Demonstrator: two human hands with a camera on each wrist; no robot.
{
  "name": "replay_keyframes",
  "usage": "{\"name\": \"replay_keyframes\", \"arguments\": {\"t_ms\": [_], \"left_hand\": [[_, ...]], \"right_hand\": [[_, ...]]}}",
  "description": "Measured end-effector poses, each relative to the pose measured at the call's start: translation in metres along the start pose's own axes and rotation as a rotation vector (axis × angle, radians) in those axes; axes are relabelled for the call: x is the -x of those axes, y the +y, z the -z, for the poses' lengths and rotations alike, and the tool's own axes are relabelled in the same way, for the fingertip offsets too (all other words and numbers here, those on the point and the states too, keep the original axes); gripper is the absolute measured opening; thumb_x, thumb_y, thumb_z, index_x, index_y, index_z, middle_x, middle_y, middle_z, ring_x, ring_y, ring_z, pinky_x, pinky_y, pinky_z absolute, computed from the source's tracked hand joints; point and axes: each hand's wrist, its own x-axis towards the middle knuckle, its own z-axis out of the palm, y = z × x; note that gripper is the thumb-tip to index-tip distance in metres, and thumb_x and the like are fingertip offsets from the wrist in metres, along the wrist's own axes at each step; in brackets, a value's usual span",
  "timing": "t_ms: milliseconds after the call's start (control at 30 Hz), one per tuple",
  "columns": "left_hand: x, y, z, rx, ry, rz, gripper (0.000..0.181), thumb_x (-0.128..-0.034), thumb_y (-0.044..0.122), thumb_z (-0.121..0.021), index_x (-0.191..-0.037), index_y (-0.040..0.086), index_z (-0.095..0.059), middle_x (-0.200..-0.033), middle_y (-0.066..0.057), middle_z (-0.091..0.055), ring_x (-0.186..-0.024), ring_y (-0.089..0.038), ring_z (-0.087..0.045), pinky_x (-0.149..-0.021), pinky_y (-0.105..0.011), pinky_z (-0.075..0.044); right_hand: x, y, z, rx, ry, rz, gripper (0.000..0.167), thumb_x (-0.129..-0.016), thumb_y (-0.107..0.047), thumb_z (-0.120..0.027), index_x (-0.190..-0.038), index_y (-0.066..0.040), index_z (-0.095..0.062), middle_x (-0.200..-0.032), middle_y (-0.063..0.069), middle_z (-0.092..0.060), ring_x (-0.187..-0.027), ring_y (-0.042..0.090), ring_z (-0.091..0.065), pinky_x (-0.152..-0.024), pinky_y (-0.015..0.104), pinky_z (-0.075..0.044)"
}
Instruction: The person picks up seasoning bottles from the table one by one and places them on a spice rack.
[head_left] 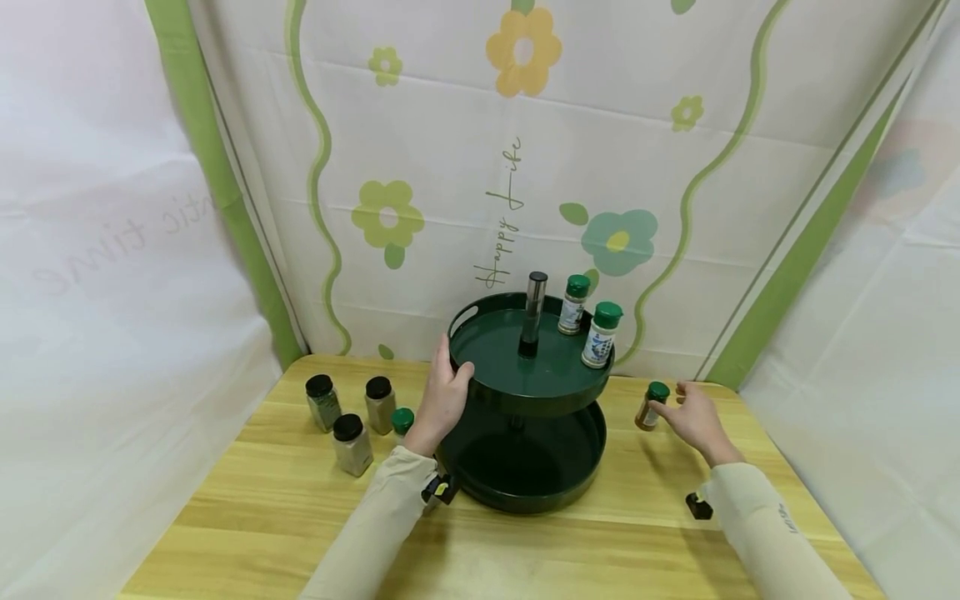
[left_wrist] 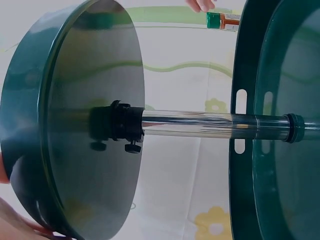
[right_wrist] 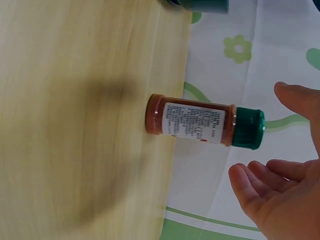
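A dark green two-tier round tray stand (head_left: pixel 517 492) stands on the table. My left hand (head_left: pixel 442 400) rests against the left outer wall of its upper tray, thumb toward the front and fingers extended along the side; part of that hand (left_wrist: pixel 22 220) shows in the left wrist view. To the right of the stand, a spice jar (right_wrist: pixel 192 121) with reddish-brown contents, a white label and a green cap stands upright on the table. My right hand (head_left: pixel 697 421) is beside it, thumb and fingers spread apart around the cap side, with a gap showing in the right wrist view.
Two green-capped white-labelled jars, one at the back (head_left: pixel 572 307) and one nearer (head_left: pixel 598 337), stand on the upper tray's right side. Left of the stand are black-capped jars (head_left: pixel 352 450) and a green-capped jar (head_left: pixel 402 419). Printed curtains (head_left: pixel 450 150) enclose the table (head_left: pixel 247 517).
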Motion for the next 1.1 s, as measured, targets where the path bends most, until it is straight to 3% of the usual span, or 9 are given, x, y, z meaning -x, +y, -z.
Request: {"name": "replay_keyframes", "arguments": {"t_ms": [400,1100], "left_hand": [[0.004,0.002,-0.005,-0.024,0.035,-0.005,0.069,-0.1,0.026,-0.041,-0.152,0.012,0.002,-0.157,-0.007,0.003,-0.143,-0.023,-0.002,-0.113,-0.047,-0.01],[0.015,0.003,-0.016,-0.094,0.104,-0.024,0.073,-0.0994,0.036,-0.042,-0.153,0.012,0.002,-0.157,-0.006,0.002,-0.143,-0.021,-0.002,-0.113,-0.046,-0.012]], "right_hand": [[-0.006,0.004,-0.007,-0.04,-0.02,-0.025,0.086,-0.094,-0.041,-0.056,-0.141,0.02,-0.015,-0.137,0.042,-0.028,-0.122,0.053,-0.036,-0.091,0.057,-0.042],[-0.01,0.01,-0.014,-0.07,0.022,0.013,0.074,-0.095,-0.036,-0.055,-0.137,0.018,-0.028,-0.131,0.04,-0.037,-0.115,0.051,-0.045,-0.083,0.053,-0.048]]}}
